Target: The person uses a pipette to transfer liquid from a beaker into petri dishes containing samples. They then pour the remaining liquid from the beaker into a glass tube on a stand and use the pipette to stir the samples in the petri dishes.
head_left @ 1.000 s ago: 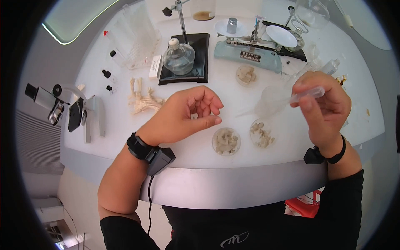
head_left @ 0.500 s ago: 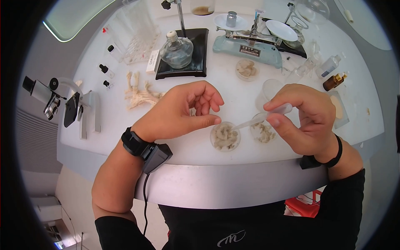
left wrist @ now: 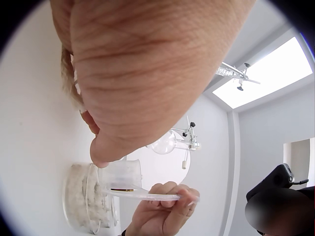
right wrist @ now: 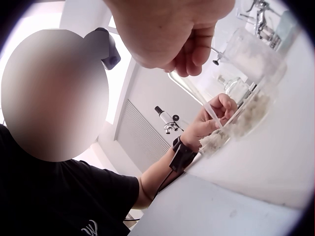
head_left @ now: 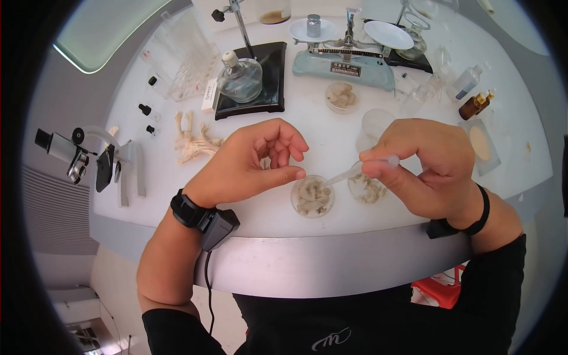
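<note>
My right hand (head_left: 426, 168) pinches a clear plastic dropper (head_left: 349, 172) between thumb and forefinger. The dropper's tip points into a round clear dish (head_left: 312, 213) of pale, greyish clumps (head_left: 313, 196). A second dish with similar clumps (head_left: 368, 188) lies just right of it, partly behind the dropper. My left hand (head_left: 245, 160) hangs beside the first dish with loosely curled fingers and holds nothing. In the right wrist view the dropper (right wrist: 204, 101) slants down to the clumps. A translucent cup (head_left: 378, 123) stands behind the second dish.
A third dish (head_left: 342, 97) lies farther back, before a teal balance (head_left: 343, 70). Left of it are a glass burner (head_left: 239, 83) on a black stand base and a pale branching piece (head_left: 192, 142). A microscope (head_left: 106, 157) stands far left, brown bottles (head_left: 471, 107) at right.
My right hand has come down and left with the dropper, its tip now at the first dish. My left hand has kept its loosely curled shape beside that dish.
</note>
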`<state>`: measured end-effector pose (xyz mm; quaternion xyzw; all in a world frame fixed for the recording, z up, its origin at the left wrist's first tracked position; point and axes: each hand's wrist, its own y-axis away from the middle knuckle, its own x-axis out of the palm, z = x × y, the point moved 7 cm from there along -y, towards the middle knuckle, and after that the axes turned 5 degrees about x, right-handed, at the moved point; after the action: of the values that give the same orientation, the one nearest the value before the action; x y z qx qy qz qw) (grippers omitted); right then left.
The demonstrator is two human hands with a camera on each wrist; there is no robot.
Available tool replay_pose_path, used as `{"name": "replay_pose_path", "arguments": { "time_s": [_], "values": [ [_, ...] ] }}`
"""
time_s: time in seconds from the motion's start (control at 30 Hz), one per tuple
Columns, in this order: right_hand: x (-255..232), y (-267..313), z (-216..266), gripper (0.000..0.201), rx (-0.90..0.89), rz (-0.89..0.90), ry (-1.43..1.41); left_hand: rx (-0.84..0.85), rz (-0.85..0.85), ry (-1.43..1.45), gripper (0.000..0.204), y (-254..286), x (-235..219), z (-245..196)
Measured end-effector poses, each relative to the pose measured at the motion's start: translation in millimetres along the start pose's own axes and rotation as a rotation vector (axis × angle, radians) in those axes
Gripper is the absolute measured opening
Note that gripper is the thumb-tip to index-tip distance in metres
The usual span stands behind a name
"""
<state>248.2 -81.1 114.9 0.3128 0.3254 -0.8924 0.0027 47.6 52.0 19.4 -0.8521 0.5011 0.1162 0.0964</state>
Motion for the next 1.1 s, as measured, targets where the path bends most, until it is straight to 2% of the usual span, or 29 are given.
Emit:
{"name": "replay_pose_path", "arguments": {
  "time_s": [1.1],
  "values": [
    [-3.3, -0.9, -0.9, 0.017, 0.012, -0.009, -0.043, -0.014, 0.005, 0.035, 0.031, 1.5, -0.1, 1.4]
  ]
}}
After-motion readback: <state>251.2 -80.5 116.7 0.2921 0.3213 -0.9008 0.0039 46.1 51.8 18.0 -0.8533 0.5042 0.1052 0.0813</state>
